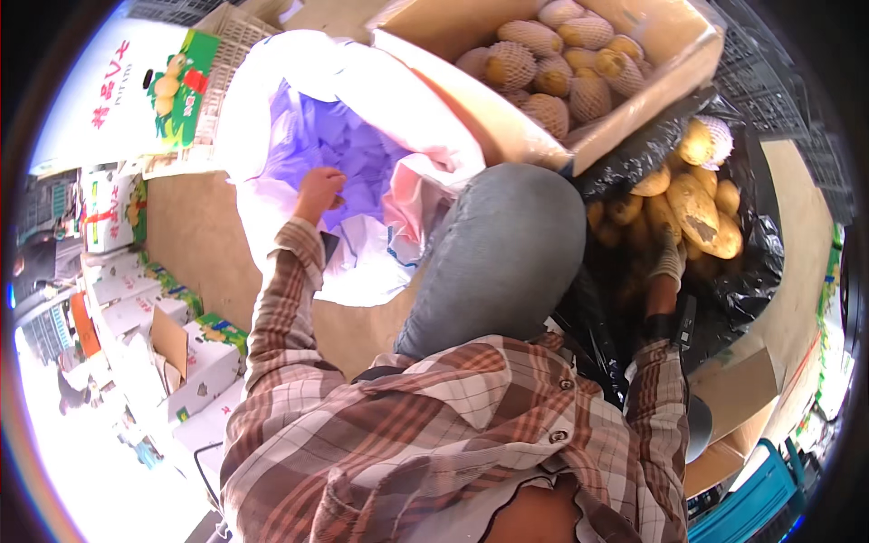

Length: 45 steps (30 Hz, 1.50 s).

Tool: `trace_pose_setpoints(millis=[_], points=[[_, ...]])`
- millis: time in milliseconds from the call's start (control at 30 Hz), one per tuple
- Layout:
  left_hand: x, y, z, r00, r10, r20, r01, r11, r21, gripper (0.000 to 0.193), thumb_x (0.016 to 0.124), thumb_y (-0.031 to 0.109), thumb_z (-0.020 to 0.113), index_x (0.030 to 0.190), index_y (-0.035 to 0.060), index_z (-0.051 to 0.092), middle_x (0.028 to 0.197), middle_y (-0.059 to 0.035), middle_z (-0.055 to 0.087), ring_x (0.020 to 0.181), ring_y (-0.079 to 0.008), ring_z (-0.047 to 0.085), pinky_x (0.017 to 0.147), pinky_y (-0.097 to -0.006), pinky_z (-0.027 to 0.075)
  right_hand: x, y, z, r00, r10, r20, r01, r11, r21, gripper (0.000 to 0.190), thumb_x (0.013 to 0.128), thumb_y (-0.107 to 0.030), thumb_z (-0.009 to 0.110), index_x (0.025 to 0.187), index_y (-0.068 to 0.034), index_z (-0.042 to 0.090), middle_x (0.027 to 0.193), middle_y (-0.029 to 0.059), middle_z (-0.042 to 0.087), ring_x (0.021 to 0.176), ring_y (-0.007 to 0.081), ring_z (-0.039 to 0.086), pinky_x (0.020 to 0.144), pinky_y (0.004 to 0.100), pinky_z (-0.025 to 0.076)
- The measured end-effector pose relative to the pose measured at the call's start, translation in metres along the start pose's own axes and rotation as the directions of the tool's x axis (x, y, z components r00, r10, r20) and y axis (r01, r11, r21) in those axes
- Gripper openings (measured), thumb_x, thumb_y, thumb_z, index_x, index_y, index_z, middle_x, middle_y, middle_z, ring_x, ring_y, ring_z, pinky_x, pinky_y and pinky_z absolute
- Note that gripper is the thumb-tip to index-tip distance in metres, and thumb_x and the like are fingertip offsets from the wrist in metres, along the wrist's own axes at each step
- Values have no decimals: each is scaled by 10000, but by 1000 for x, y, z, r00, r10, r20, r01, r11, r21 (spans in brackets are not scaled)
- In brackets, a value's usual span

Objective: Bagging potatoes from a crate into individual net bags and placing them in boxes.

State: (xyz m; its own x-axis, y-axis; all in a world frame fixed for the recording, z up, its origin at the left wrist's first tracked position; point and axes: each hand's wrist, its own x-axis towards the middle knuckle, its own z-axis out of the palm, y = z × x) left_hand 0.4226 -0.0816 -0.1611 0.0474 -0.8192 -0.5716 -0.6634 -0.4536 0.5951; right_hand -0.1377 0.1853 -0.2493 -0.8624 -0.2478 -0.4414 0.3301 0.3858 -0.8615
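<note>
My left hand, bare, hovers over the near left part of a big white sack. Purple foam net sleeves fill the sack; whether the fingers hold one is not plain. My right hand, in a pale glove, reaches down among loose potatoes in a black plastic bag. Its fingers are partly hidden by potatoes and shadow. One potato in a white foam net lies at the far side of this bag. Beyond my knee, a cardboard box holds several potatoes in foam nets.
White printed cartons stand at the left, with more stacked lower down. Grey plastic crates are at the upper right. An open cardboard box and a teal plastic object sit at the lower right. My bent knee is between sack and bag.
</note>
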Motion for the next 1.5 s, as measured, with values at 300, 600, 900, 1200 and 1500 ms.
trace_pose_setpoints(millis=[300,600,900,1200,1500], points=[[73,-29,49,786,616,46,-329,355,875,228,838,134,485,999,139,647,777,-141,623,765,-317,644,645,-426,513,-18,-26,-3,959,123,254,-84,984,-160,576,818,-274,673,1294,-35,455,1230,92,536,990,236,564,852,353,484],[91,-30,15,557,830,-6,-232,162,959,129,844,177,529,823,91,623,804,-142,612,762,-342,609,654,-450,505,-50,-37,-9,971,183,155,-189,982,25,585,713,-296,775,1190,-73,520,1032,152,594,845,296,601,621,423,535],[-35,150,2,401,915,-45,-737,351,578,211,870,225,587,911,19,571,878,-176,643,740,-338,623,670,-418,483,-115,-67,-38,904,-1,428,-174,913,369,536,718,-269,770,1132,-14,544,899,89,626,675,207,614,539,300,536],[-235,223,184,344,691,636,-196,715,-671,557,830,180,673,1287,71,375,1213,-78,513,1059,-203,570,874,-343,506,-193,-147,-70,562,-532,633,451,839,305,502,687,-201,790,1102,-4,588,864,49,617,627,85,561,575,215,456],[-258,174,218,-38,591,806,689,599,-407,552,925,183,483,1413,157,226,1248,-181,511,951,-360,634,784,-430,571,-202,-88,-37,226,-563,794,-723,449,525,466,974,-384,318,1315,-79,405,1300,83,508,1122,224,535,927,344,465]])
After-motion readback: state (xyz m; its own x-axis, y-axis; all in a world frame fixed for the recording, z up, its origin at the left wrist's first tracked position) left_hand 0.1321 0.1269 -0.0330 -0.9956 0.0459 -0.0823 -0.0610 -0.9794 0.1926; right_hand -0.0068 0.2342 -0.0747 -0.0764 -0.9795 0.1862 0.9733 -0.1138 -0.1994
